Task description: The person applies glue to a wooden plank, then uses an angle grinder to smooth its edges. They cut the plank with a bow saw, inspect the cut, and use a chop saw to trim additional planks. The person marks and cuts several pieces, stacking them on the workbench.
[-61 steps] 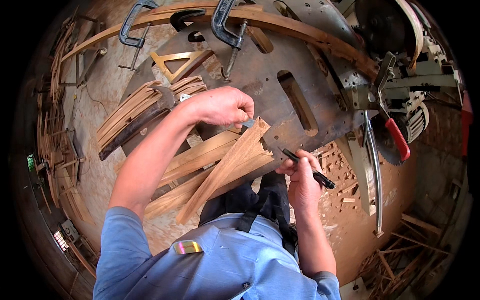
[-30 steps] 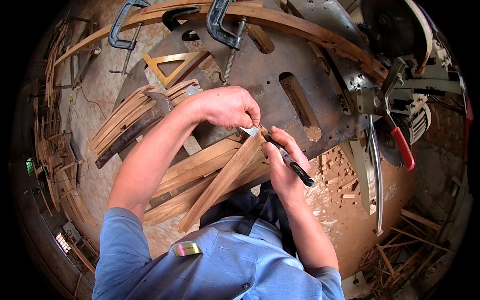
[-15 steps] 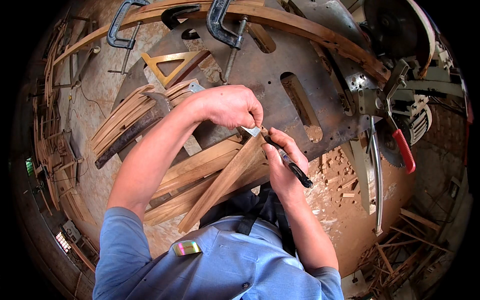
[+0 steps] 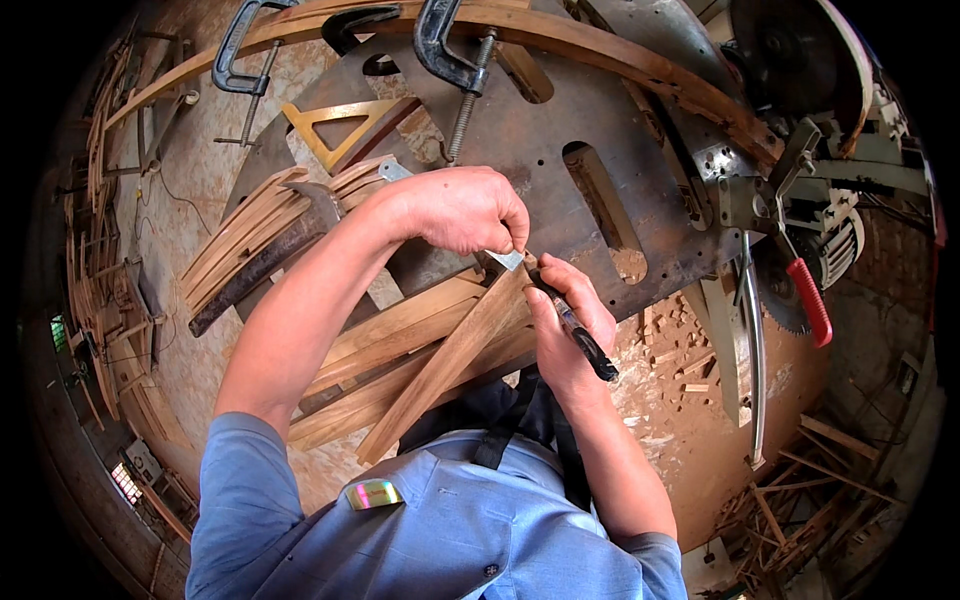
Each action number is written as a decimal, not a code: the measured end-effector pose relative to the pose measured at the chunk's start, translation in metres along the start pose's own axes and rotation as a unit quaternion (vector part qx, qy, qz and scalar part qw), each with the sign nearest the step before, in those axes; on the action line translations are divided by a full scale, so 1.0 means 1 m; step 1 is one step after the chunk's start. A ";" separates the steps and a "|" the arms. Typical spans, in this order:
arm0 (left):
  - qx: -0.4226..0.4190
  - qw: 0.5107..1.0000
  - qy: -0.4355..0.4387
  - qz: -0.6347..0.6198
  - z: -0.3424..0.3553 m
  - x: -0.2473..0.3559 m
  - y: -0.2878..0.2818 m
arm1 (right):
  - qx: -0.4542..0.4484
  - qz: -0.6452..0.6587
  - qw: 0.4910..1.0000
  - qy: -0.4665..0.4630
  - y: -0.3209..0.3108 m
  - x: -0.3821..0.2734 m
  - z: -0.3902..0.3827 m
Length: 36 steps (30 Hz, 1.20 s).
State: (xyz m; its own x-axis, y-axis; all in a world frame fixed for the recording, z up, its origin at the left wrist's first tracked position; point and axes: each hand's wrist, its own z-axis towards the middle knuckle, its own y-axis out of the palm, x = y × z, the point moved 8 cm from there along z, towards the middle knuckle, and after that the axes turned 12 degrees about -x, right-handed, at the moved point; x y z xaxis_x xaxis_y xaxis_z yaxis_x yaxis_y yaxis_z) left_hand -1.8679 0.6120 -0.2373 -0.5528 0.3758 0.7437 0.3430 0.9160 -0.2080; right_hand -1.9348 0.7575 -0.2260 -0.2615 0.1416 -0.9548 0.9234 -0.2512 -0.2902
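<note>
My left hand (image 4: 468, 212) pinches a flat silvery metal strip (image 4: 508, 261) against the far end of a wooden strip (image 4: 440, 362). A metal end with a hole (image 4: 393, 171) shows beyond my left wrist; my hand hides whether both are one piece. In my right hand (image 4: 575, 310) is a dark pen-like tool (image 4: 590, 345), its tip close to the same wood end. I cannot make out whether it is a pen or a knife. The wooden strip slants toward my body, across other wooden pieces (image 4: 400, 322) lying on the metal table (image 4: 510, 150).
A hammer (image 4: 265, 265) lies by a bundle of thin strips (image 4: 235, 230) on the left. Beyond are a triangular square (image 4: 345, 130) and two C-clamps (image 4: 445, 50) on a long curved beam (image 4: 560, 40). A red-handled lever clamp (image 4: 808, 300) and saw blade (image 4: 785, 300) are right.
The pen-like tool has swung slightly, its rear end moving a little left and nearer my body. The left hand, metal strip and wood stay almost where they were.
</note>
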 end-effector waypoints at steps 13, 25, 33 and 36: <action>0.005 1.000 -0.005 -0.002 0.001 0.000 -0.002 | 0.000 -0.015 1.000 0.001 -0.001 -0.005 0.003; 0.098 0.995 0.021 -0.022 -0.026 0.007 -0.003 | 0.042 0.011 0.999 -0.013 -0.028 -0.012 0.005; 0.332 0.665 0.314 -0.591 -0.061 0.051 -0.004 | -0.152 0.148 0.972 0.099 -0.007 -0.055 0.034; 0.440 0.702 0.267 -0.492 -0.067 0.039 0.019 | -0.208 0.197 0.940 0.182 0.007 -0.050 0.032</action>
State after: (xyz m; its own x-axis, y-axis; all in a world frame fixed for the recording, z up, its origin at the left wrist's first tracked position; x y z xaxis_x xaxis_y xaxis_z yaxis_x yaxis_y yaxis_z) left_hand -1.8322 0.6344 -0.1698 0.2519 -0.3910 0.8852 -0.7374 0.5149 0.4373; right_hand -1.9243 0.7184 -0.1818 0.1685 0.4542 -0.8748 0.9782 0.0326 0.2053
